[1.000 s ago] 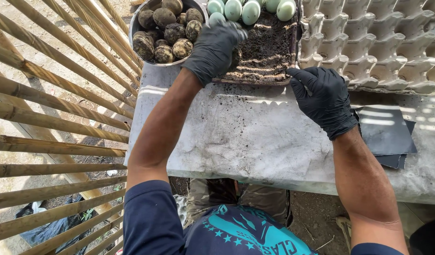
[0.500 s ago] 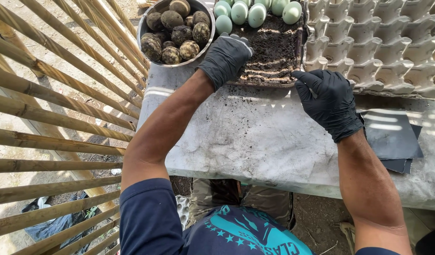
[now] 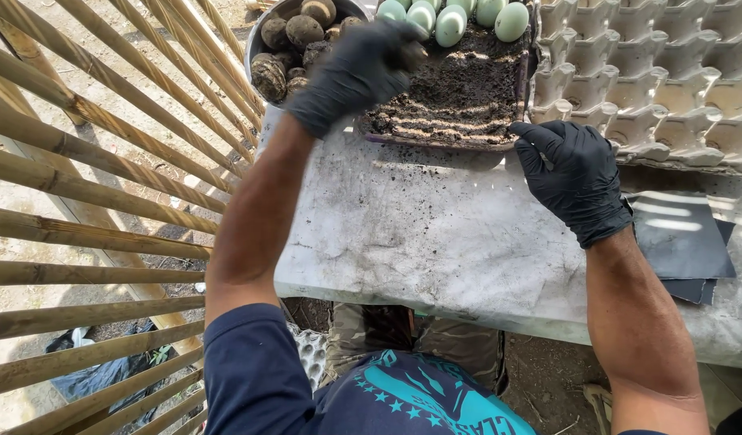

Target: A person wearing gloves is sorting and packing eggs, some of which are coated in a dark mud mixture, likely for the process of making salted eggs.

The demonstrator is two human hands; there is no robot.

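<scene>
My left hand (image 3: 351,74), in a black glove, hovers blurred where the metal bowl (image 3: 258,40) of mud-coated eggs (image 3: 303,31) meets the tray of dark soil (image 3: 460,97). Its fingers curl around what looks like one mud-coated egg (image 3: 413,55). My right hand (image 3: 572,173), also gloved in black, rests on the pale table top (image 3: 435,242) beside the tray's near right corner. Its fingers are spread and hold nothing, and the forefinger touches the tray's rim. Several pale green eggs (image 3: 450,24) lie along the far end of the tray.
Grey moulded egg cartons (image 3: 653,72) are stacked at the far right of the table. Black sheets (image 3: 685,242) lie on the table by my right forearm. A bamboo slat fence (image 3: 89,185) runs close along the left, above bare ground.
My left hand has shifted left from the tray's near left part towards the bowl and closed its fingers. The right hand has settled lower beside the tray's corner.
</scene>
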